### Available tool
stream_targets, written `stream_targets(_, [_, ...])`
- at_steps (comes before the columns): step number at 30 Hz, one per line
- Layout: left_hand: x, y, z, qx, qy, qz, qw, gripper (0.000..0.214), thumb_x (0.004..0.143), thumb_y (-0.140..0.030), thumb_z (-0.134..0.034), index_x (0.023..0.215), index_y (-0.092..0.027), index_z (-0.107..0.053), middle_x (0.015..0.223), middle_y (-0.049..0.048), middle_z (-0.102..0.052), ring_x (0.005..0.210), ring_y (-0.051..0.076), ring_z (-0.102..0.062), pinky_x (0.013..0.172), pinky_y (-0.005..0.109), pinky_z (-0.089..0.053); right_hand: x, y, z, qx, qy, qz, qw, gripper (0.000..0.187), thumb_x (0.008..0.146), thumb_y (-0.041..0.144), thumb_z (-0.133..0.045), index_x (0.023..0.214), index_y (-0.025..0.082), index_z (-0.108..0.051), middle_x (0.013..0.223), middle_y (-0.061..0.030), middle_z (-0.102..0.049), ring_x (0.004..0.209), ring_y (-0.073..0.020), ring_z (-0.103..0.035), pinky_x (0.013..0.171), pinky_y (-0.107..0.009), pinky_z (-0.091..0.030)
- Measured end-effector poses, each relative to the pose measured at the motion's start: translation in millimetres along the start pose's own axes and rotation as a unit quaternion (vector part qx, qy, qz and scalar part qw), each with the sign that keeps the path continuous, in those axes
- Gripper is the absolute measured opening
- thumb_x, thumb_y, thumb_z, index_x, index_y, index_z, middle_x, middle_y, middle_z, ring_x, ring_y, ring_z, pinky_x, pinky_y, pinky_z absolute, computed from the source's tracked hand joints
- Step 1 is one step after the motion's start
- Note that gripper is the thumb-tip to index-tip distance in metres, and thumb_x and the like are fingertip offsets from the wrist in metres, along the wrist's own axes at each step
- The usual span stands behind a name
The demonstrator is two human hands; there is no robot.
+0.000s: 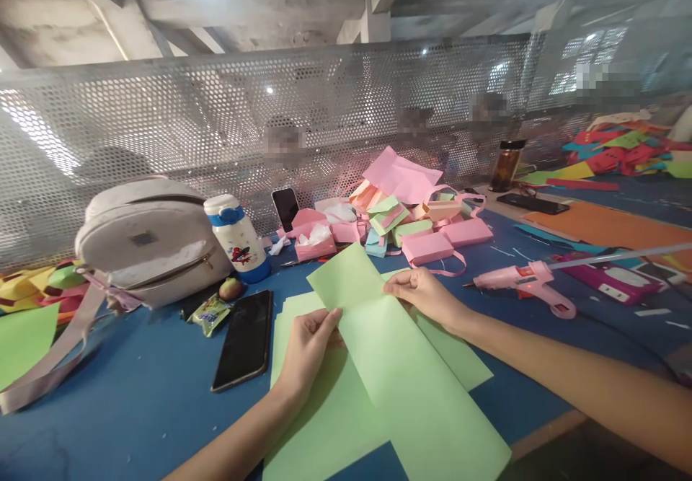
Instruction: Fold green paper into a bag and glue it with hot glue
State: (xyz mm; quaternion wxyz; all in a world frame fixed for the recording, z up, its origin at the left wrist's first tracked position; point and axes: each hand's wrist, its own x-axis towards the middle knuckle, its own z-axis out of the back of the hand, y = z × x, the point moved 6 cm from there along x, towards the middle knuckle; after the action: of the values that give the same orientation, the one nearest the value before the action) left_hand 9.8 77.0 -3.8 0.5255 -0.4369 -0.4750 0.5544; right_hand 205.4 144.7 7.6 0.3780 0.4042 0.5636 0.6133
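A long sheet of light green paper [400, 351] is held up at a slant between my two hands. My left hand [311, 344] pinches its left edge, thumb on top. On the opposite edge, my right hand [416, 290] grips the same sheet between thumb and fingers. Under it, more green sheets [324, 402] lie on the blue table [145, 387], one corner jutting out at the right below my right wrist. The undersides of the fingers are partly hidden by the paper.
Left are a black phone [243, 340], a snack packet [210, 314], a white bottle [238, 239] and a backpack [154, 239]. Folded pink paper pieces [427, 246] pile up behind. A pink glue gun [533, 283] lies right, near a purple power strip [605, 279]. A perforated metal screen [216, 106] bounds the back.
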Motion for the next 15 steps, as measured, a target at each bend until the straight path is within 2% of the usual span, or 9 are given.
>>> stream_targets(3, [-5, -1, -9.2, 0.033, 0.048, 0.002, 0.998, 0.057, 0.075, -0.067, -0.064, 0.051, -0.019, -0.047, 0.047, -0.0017, -0.048, 0.046, 0.011, -0.044, 0.049, 0.023, -0.039, -2, 0, -6, 0.03, 0.026, -0.003, 0.999, 0.045, 0.059, 0.055, -0.084, 0.074, 0.015, -0.071, 0.063, 0.0001, -0.064, 0.057, -0.0144, -0.058, 0.056, -0.027, -0.047])
stream_targets(6, [-10, -2, -20.8, 0.043, 0.095, 0.008, 0.995, 0.057, 0.075, -0.069, -0.063, 0.05, -0.019, -0.049, 0.047, 0.001, -0.054, 0.047, 0.013, -0.052, 0.052, 0.025, -0.045, -2, -3, -10, 0.062, 0.038, -0.009, 0.997, 0.05, 0.053, 0.057, -0.087, 0.078, 0.016, -0.071, 0.067, -0.0017, -0.067, 0.064, -0.0193, -0.062, 0.063, -0.032, -0.05])
stream_targets(8, [-12, -1, -24.4, 0.025, 0.103, 0.019, 0.994, 0.058, 0.072, -0.07, -0.064, 0.05, -0.019, -0.048, 0.047, 0.0009, -0.054, 0.047, 0.014, -0.054, 0.053, 0.026, -0.048, -1, -2, -6, 0.043, -0.001, 0.013, 0.999, 0.05, 0.055, 0.061, -0.084, 0.067, 0.017, -0.066, 0.058, 0.001, -0.059, 0.057, -0.0162, -0.055, 0.055, -0.028, -0.044])
stream_targets(12, [-10, 0, -25.4, -0.007, 0.109, 0.046, 0.993, 0.06, 0.066, -0.072, -0.069, 0.05, -0.02, -0.045, 0.045, -0.0009, -0.051, 0.044, 0.012, -0.051, 0.05, 0.024, -0.048, 1, 1, 2, 0.002, -0.071, 0.059, 0.996, 0.06, 0.065, 0.067, -0.074, 0.047, 0.019, -0.042, 0.047, 0.0077, -0.03, 0.048, -0.0073, -0.027, 0.046, -0.024, -0.022])
stream_targets(14, [-9, 1, -24.9, -0.018, 0.113, 0.058, 0.992, 0.061, 0.064, -0.072, -0.071, 0.049, -0.02, -0.043, 0.044, -0.0019, -0.05, 0.043, 0.011, -0.051, 0.05, 0.024, -0.049, 2, 1, 3, 0.007, -0.08, 0.062, 0.995, 0.062, 0.066, 0.066, -0.074, 0.047, 0.02, -0.038, 0.048, 0.0084, -0.026, 0.049, -0.0068, -0.023, 0.047, -0.025, -0.02])
stream_targets(15, [-9, 1, -24.7, -0.021, 0.114, 0.063, 0.991, 0.061, 0.063, -0.071, -0.072, 0.049, -0.02, -0.043, 0.044, -0.0022, -0.05, 0.042, 0.011, -0.051, 0.05, 0.024, -0.05, 3, 1, 4, 0.011, -0.083, 0.061, 0.995, 0.059, 0.065, 0.065, -0.075, 0.049, 0.02, -0.04, 0.048, 0.0083, -0.029, 0.049, -0.0069, -0.025, 0.047, -0.024, -0.021])
